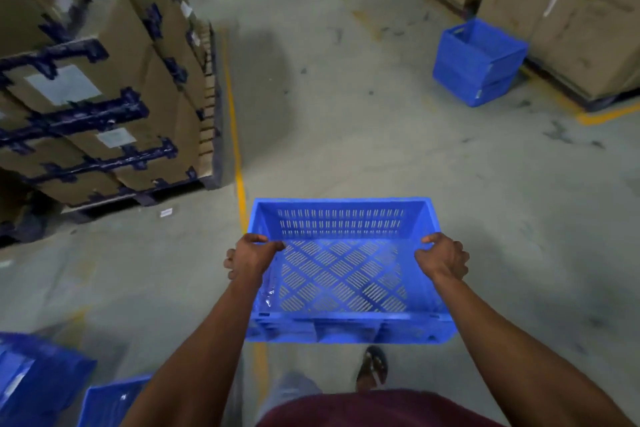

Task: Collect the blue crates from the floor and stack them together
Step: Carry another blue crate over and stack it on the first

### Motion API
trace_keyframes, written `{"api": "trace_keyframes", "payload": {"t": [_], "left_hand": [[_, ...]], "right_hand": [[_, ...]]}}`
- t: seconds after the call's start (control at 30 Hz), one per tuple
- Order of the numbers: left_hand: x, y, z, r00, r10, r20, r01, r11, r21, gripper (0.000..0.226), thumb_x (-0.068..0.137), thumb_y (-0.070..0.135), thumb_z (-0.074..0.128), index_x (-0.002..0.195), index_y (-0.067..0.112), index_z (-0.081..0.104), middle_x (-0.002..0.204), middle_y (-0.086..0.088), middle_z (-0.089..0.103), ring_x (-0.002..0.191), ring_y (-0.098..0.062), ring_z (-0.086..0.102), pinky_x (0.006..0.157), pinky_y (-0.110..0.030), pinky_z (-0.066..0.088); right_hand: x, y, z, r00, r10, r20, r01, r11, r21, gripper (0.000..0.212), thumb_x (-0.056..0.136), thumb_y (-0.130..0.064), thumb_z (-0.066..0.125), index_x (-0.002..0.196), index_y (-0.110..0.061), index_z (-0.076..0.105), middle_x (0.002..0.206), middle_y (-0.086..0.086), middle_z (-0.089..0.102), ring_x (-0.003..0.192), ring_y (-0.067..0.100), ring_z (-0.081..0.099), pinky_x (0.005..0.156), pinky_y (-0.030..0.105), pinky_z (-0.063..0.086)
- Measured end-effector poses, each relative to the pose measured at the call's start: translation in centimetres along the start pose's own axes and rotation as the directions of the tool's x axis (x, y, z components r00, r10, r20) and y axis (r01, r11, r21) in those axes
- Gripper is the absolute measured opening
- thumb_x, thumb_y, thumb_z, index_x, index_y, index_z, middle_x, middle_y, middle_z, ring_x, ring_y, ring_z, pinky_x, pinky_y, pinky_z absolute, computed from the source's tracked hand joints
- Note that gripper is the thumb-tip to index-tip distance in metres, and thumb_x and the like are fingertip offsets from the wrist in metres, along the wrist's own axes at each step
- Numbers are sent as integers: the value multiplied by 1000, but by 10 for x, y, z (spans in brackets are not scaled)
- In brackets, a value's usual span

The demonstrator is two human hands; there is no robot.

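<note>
Gripping blue slotted crate | left hand, right hand grasping side rims

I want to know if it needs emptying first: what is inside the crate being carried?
Nothing shows inside the carried crate; grey floor shows through its slotted base. The corners under the left hand and right hand are covered.

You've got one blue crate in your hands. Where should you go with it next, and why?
Probably walk it ahead and to the right, to the blue stack by the cardboard boxes, and set it on top. The left hand and right hand already grip the empty crate by its side rims, off the floor, and the path there looks open.
</note>
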State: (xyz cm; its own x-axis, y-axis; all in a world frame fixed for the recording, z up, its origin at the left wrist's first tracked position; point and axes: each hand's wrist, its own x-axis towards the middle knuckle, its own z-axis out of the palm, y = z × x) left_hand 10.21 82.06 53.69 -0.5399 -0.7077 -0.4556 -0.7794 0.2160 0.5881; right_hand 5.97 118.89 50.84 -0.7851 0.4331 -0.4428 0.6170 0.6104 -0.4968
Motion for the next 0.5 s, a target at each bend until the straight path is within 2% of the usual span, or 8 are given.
{"api": "trace_keyframes", "payload": {"t": [0.1, 0.2, 0.3, 0.37, 0.5], "left_hand": [[42, 50, 21, 999, 26, 31, -27, 999, 45, 51, 52, 55, 93, 94, 36, 70, 128, -15, 54, 124, -37, 44, 98, -39, 38], [94, 105, 43, 996, 55, 70, -58, 998, 31, 57, 46, 67, 84, 91, 35, 71, 125, -13, 60, 118, -37, 48, 87, -36, 37], [157, 158, 69, 991, 92, 100, -95, 995, 28, 56, 48, 69, 82, 88, 32, 72, 124, -16, 63, 118, -41, 50, 96, -40, 42], [204, 195, 90, 985, 116, 125, -116, 993, -3, 57, 42, 72, 81, 82, 33, 70, 117, -13, 67, 114, -40, 55, 99, -43, 46], [286, 275, 119, 963, 159, 219, -148, 987, -66, 65, 31, 74, 83, 77, 30, 70, 92, -6, 73, 97, -36, 67, 93, -50, 57]], "right_hand": [[42, -36, -4, 999, 23, -39, -23, 1000, 9, 44, 76, -22, 71, 117, -31, 62, 124, 15, 51, 120, 41, 47, 94, 46, 43], [87, -77, -5, 996, 34, -78, -32, 999, 31, 53, 74, -24, 73, 124, -28, 57, 125, 17, 52, 120, 42, 47, 94, 47, 44], [136, -119, 1, 992, 73, -100, -66, 995, 75, 53, 74, -22, 72, 123, -31, 57, 125, 16, 52, 121, 42, 47, 94, 46, 44], [174, -147, 5, 987, 107, -120, -89, 985, 147, 51, 72, -22, 71, 120, -32, 59, 122, 14, 57, 120, 41, 50, 95, 44, 46], [246, -196, 4, 971, 183, -156, -146, 964, 221, 44, 66, -27, 70, 109, -32, 64, 106, 11, 69, 109, 38, 62, 92, 40, 52]]}}
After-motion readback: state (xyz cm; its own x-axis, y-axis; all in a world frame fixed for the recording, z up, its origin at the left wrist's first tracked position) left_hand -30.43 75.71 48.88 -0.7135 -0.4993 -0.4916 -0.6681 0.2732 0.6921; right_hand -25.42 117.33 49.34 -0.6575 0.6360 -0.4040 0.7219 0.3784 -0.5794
